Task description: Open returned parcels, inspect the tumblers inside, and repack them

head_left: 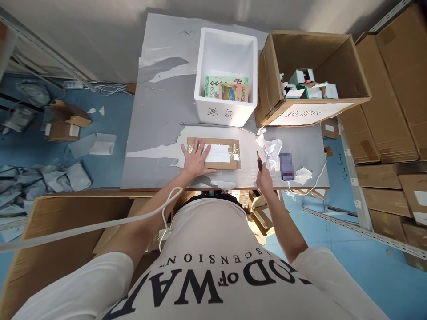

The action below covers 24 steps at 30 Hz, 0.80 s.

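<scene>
A flat brown cardboard box [235, 165] with a white label and shiny clear tape at its ends lies near the front of the grey table. My left hand [196, 162] rests on the box's left part, palm down and fingers spread. To the right of the box, my right hand [264, 178] is closed around a utility knife [259, 163] with a red and black handle. Its thin tip points away from me, apart from the box. Crumpled white paper [274, 151] and a phone [287, 166] on a white cable lie right of this hand.
Behind the box stand a white foam bin [220, 111] holding colourful packets and a large open carton [271, 84] with small boxes inside. A thin rod [207, 125] lies before the bin. Shelving with cartons [383, 182] is at right; grey parcels [50, 182] lie at left.
</scene>
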Motion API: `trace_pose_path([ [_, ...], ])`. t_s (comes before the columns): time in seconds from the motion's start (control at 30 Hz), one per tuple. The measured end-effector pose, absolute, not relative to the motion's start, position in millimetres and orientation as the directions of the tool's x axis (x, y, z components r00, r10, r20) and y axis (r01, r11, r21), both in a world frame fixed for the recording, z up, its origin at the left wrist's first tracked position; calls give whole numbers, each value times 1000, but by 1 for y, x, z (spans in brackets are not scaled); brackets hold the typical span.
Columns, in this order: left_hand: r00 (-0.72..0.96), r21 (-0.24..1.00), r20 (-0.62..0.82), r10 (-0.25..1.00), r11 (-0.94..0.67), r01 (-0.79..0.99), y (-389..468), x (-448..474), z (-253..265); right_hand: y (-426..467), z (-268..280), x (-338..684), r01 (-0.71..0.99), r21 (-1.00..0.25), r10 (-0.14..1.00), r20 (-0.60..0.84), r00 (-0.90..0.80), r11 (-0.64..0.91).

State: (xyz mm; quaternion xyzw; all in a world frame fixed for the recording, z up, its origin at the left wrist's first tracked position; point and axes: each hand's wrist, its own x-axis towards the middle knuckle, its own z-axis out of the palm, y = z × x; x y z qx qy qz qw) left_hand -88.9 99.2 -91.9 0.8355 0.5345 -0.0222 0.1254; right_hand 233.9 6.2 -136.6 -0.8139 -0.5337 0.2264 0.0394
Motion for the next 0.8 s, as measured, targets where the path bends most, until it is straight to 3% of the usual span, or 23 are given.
trace_pose_path([
  [0.23, 554, 227, -48, 831, -531, 816, 70, -95, -97, 13, -201, 192, 911, -102, 868, -363, 340, -399],
  [0.37, 550, 252, -57, 833, -521, 815, 46, -94, -108, 8, -206, 192, 914, -143, 886, -342, 315, -380],
  [0.47, 530, 272, -53, 846, -499, 823, 39, -93, -117, 30, -182, 194, 908, -263, 941, -183, 284, -325],
  [0.53, 521, 284, -45, 853, -489, 825, 39, -93, -121, 57, -157, 189, 922, -350, 985, -26, 170, -168],
  [0.6, 521, 297, -46, 852, -486, 822, 42, -92, -124, 86, -130, 177, 930, -353, 994, 57, -88, 103],
  [0.7, 527, 305, -72, 847, -485, 820, 46, -92, -125, 119, -102, 148, 866, -240, 890, -11, -455, 440],
  [0.8, 532, 286, -88, 842, -490, 823, 48, -91, -126, 136, -87, 128, 818, -161, 810, -130, -572, 552],
])
